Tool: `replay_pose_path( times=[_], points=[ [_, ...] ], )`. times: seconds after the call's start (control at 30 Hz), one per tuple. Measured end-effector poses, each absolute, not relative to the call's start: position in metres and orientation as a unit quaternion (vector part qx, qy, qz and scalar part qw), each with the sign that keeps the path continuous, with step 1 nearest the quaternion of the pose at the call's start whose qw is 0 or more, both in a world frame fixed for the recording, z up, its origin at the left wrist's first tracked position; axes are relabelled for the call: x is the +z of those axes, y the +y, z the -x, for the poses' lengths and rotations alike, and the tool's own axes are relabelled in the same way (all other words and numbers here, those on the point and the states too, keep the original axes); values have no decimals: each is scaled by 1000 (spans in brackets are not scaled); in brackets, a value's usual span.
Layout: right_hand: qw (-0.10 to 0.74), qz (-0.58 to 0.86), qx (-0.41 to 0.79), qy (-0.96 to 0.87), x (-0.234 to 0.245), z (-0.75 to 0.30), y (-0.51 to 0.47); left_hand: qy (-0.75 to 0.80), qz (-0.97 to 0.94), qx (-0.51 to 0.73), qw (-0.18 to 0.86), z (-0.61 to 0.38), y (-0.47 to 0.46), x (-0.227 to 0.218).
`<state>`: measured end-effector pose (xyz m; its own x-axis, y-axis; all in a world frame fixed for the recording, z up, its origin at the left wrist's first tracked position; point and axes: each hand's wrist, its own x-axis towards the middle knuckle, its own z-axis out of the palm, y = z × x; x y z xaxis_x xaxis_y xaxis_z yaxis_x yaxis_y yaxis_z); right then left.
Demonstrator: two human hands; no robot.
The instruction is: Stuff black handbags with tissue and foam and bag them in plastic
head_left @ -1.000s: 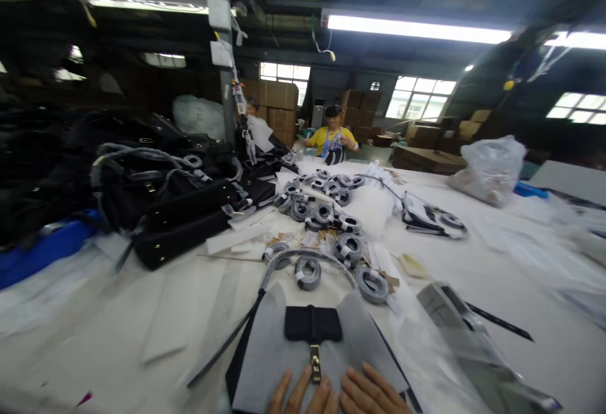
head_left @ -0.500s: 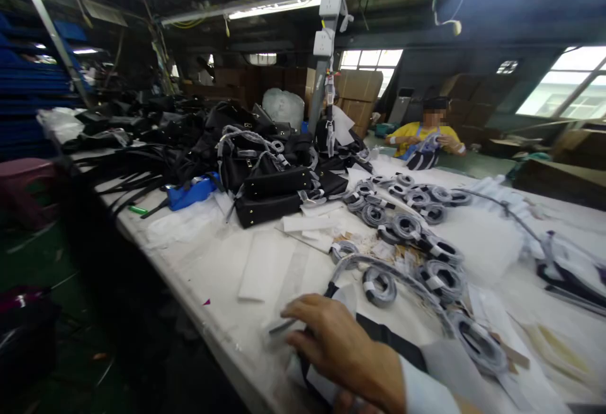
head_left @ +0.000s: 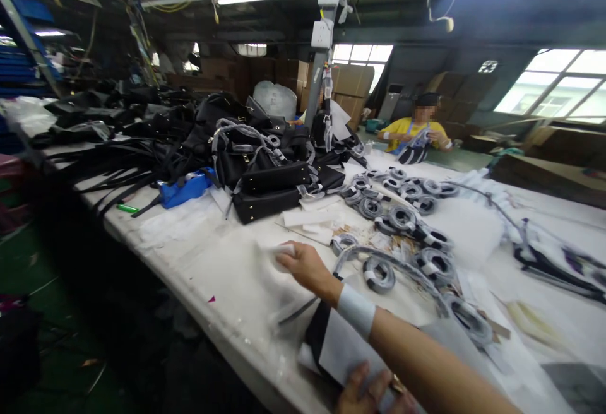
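Observation:
My right hand point(head_left: 307, 270) reaches over the table, its fingers pinched on the edge of a white packing sheet point(head_left: 269, 259) that is blurred by motion. A pale band wraps that wrist. Below the right forearm, my left hand point(head_left: 362, 392) grips a black bag point(head_left: 316, 332), its fingertips over a white sheet point(head_left: 348, 344) lying on the bag. Part of the left hand is cut off by the bottom edge of the view. A wrapped strap point(head_left: 398, 256) arches up behind the bag.
Several coiled, wrapped straps point(head_left: 379, 274) lie right of my hands. Black bags point(head_left: 269, 202) are heaped farther back, near a blue item point(head_left: 187, 188) and a green object point(head_left: 127, 208). Across the table point(head_left: 189, 275), a person in yellow point(head_left: 409, 130) handles a bag.
My right hand has moved up and away from the bag and now lifts the white packing sheet off the table. More of my left hand shows on the bag.

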<state>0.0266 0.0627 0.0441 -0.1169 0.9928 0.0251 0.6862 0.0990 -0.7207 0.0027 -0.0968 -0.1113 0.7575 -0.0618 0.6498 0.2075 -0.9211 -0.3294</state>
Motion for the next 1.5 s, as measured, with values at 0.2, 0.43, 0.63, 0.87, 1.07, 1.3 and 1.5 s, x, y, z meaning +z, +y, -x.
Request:
replay_pose_path(
  times=[0.2, 0.43, 0.63, 0.87, 1.07, 1.3, 1.5],
  points=[
    [535, 516, 559, -366, 88, -110, -49, -60, 830, -544, 107, 3, -95, -97],
    [478, 752, 335, -306, 65, -167, -188, -41, 927, -373, 26, 33, -92, -70],
    [374, 834, 242, -324, 52, -166, -225, -9, 901, -434, 14, 35, -89, -86],
    [266, 886, 103, -366, 38, -148, -214, -3, 909, -416, 36, 35, -86, -85],
    [220, 887, 32, -406, 21, -149, -213, -14, 918, -397, 12, 36, -89, -63],
    [304, 839, 72, -446, 27, -159, -216, 39, 905, -422, -39, 41, -81, -67],
    [477, 751, 154, -430, 80, -159, -203, 44, 897, -436, -59, 37, -83, -65]
  ],
)
